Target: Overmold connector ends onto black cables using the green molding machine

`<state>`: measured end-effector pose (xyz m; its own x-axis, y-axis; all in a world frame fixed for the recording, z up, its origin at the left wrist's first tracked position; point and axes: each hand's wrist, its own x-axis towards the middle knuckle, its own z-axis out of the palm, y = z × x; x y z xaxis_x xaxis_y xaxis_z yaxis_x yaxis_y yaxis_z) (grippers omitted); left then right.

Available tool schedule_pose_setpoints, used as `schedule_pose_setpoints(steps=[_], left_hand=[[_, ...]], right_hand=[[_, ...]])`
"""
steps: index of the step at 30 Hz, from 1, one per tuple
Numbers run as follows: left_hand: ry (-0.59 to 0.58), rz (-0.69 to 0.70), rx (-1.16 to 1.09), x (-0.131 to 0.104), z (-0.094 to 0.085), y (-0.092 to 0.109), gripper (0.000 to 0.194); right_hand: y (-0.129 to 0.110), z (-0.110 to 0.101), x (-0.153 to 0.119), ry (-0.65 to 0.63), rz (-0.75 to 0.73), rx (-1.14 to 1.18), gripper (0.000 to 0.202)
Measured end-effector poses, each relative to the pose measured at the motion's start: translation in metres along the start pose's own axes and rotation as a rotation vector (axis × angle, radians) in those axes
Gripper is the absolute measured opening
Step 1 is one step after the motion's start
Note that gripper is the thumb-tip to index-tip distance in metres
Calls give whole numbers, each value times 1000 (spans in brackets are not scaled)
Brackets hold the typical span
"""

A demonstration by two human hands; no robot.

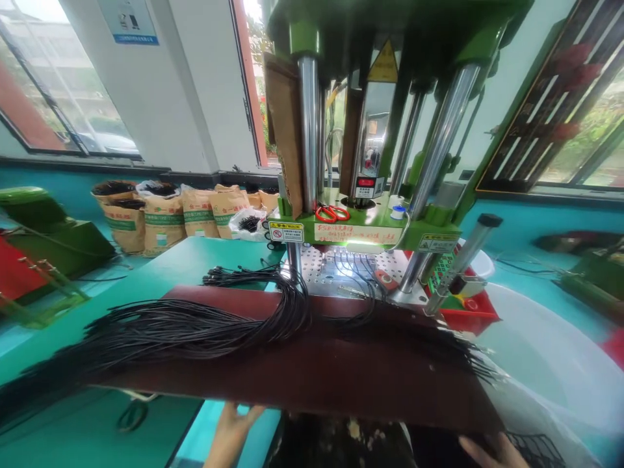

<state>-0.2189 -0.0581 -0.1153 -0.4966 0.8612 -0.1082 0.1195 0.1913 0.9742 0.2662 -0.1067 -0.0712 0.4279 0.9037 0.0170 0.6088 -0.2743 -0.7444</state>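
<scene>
Black cable bundle [180, 325] stretches sideways beyond the nearer left hand [230, 434], its fingers spread; whether the right hand [497, 453] grips, I cannot tell.

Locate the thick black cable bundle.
In the head view, the thick black cable bundle lies across the left part of the dark red board, running off the picture's left edge and, at its right, curving up toward the green press.

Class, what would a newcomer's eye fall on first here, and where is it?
A big green press towers in the middle, with red-handled scissors on its ledge. Below, a thick bundle of black cables sprawls across the left of a brown board.
</scene>
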Motion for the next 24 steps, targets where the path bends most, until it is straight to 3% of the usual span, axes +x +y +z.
schedule_pose_setpoints(steps=[5,8,16,24], left_hand=[[25,41,8,11,-3,-21,49],[71,65,24,12,-3,-30,44],[39,0,50,16,-5,-33,44],[-10,-56,65,21,-13,-48,51]], right_hand=[[-7,26,8,-17,24,83,31],[-3,27,5,-27,77,77,35],[3,34,1,49,125,146,43],[-21,27,-8,34,124,318,50]])
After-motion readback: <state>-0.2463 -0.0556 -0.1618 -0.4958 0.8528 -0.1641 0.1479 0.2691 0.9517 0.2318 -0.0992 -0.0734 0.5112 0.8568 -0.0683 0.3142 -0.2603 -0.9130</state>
